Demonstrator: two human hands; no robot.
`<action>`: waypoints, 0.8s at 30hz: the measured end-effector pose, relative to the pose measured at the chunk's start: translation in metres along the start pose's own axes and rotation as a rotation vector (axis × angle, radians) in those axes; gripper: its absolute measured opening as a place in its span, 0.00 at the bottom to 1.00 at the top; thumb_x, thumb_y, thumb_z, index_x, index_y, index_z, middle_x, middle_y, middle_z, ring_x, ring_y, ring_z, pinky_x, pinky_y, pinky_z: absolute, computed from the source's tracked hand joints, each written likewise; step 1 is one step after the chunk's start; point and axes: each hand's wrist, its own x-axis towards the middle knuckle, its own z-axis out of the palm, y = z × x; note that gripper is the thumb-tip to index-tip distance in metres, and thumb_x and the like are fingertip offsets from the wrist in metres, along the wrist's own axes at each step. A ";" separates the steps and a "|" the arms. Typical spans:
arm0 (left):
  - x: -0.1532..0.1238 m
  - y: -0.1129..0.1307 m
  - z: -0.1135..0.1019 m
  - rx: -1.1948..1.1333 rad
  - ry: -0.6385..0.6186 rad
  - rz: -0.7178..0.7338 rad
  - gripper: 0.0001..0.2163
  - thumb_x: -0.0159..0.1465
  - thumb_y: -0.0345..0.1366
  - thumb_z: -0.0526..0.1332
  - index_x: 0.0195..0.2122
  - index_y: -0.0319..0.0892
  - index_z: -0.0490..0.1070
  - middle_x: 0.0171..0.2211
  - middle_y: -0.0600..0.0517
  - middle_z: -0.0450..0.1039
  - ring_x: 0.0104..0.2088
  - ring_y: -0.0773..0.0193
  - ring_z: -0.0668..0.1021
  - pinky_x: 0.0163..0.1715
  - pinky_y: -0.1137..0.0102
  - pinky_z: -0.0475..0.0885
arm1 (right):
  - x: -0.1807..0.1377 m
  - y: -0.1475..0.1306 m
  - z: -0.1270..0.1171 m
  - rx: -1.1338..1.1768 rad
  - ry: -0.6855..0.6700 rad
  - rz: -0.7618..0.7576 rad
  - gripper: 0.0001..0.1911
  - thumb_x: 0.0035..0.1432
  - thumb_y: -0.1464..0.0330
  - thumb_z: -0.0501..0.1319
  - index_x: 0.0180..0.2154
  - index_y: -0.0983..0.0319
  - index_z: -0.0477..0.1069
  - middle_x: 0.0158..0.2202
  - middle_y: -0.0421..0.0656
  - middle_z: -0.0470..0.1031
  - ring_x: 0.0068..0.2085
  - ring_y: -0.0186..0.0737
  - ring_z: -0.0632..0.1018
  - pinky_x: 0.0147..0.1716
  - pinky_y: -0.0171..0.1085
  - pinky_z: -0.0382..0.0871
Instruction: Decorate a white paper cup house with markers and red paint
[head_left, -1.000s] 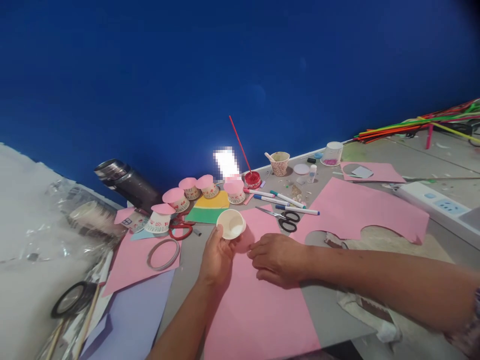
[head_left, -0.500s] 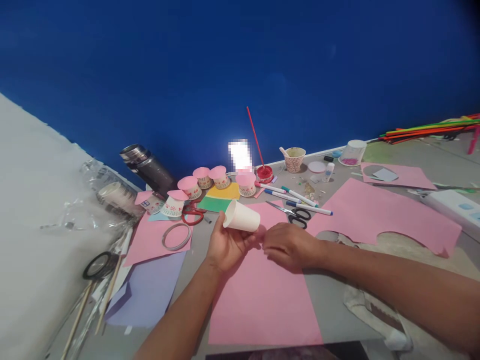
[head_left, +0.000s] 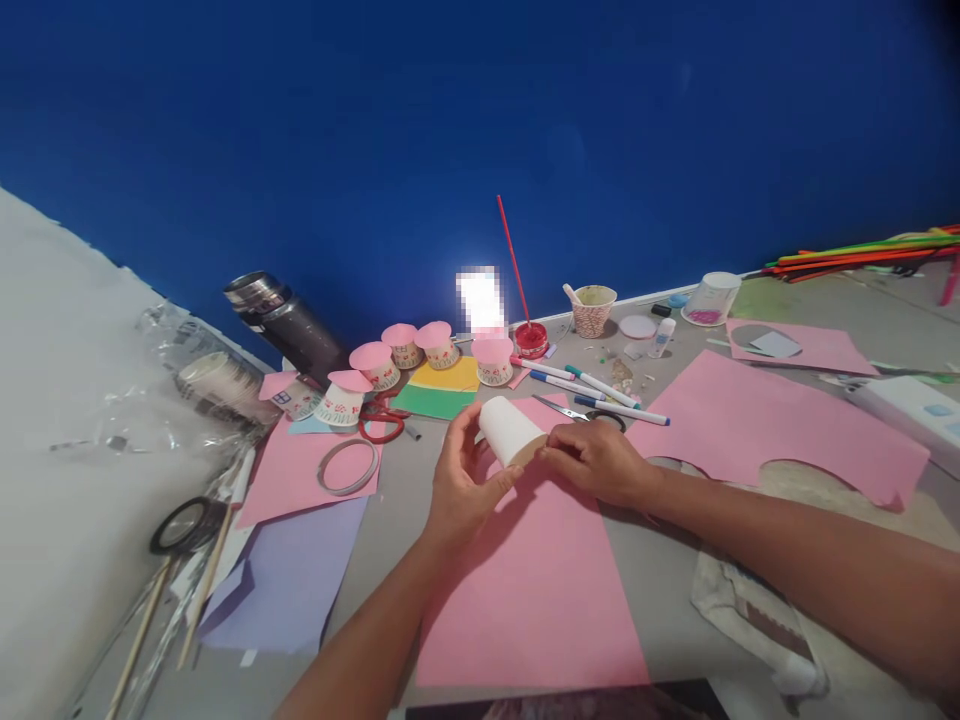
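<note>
A plain white paper cup (head_left: 510,430) lies on its side between both hands, bottom pointing away from me. My left hand (head_left: 461,485) curls round its left side with thumb and fingers. My right hand (head_left: 600,462) pinches the cup's rim end from the right. Both hands hover over a pink paper sheet (head_left: 525,580) lying on the grey table.
Behind stand several pink-topped decorated cups (head_left: 375,365), red scissors (head_left: 382,425), black scissors (head_left: 600,415), markers (head_left: 600,390), a red paint pot with brush (head_left: 530,338), a steel flask (head_left: 285,325), a tape ring (head_left: 346,466), a large pink sheet (head_left: 765,420), and pipe cleaners (head_left: 862,250).
The cup has been turned from mouth-up to lying sideways. My right hand rose off the pink sheet and took hold of the cup's rim end.
</note>
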 end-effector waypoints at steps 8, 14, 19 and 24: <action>-0.002 -0.011 -0.006 0.127 -0.136 0.123 0.40 0.48 0.27 0.82 0.62 0.52 0.73 0.67 0.46 0.70 0.69 0.46 0.70 0.67 0.59 0.69 | 0.003 0.009 -0.002 -0.183 0.037 -0.054 0.13 0.63 0.71 0.58 0.24 0.59 0.65 0.23 0.42 0.75 0.26 0.38 0.70 0.29 0.39 0.50; 0.008 -0.011 -0.013 -0.047 -0.127 -0.007 0.38 0.52 0.48 0.81 0.62 0.52 0.69 0.61 0.43 0.72 0.61 0.47 0.76 0.52 0.58 0.78 | 0.002 0.012 -0.001 -0.218 0.098 -0.163 0.13 0.61 0.75 0.54 0.25 0.59 0.64 0.24 0.41 0.74 0.27 0.36 0.71 0.30 0.38 0.52; 0.005 -0.011 -0.010 -0.178 -0.158 -0.206 0.32 0.54 0.49 0.80 0.57 0.49 0.72 0.47 0.51 0.77 0.40 0.64 0.79 0.38 0.70 0.75 | -0.003 0.007 0.001 -0.269 0.112 -0.272 0.14 0.63 0.71 0.56 0.24 0.60 0.67 0.24 0.43 0.74 0.27 0.37 0.67 0.31 0.41 0.48; -0.001 -0.017 -0.005 -0.094 -0.149 -0.256 0.27 0.53 0.46 0.81 0.48 0.43 0.74 0.39 0.52 0.77 0.35 0.66 0.76 0.32 0.73 0.71 | -0.005 0.002 0.004 -0.418 0.039 -0.338 0.15 0.67 0.70 0.54 0.27 0.61 0.72 0.26 0.45 0.77 0.28 0.38 0.70 0.31 0.42 0.46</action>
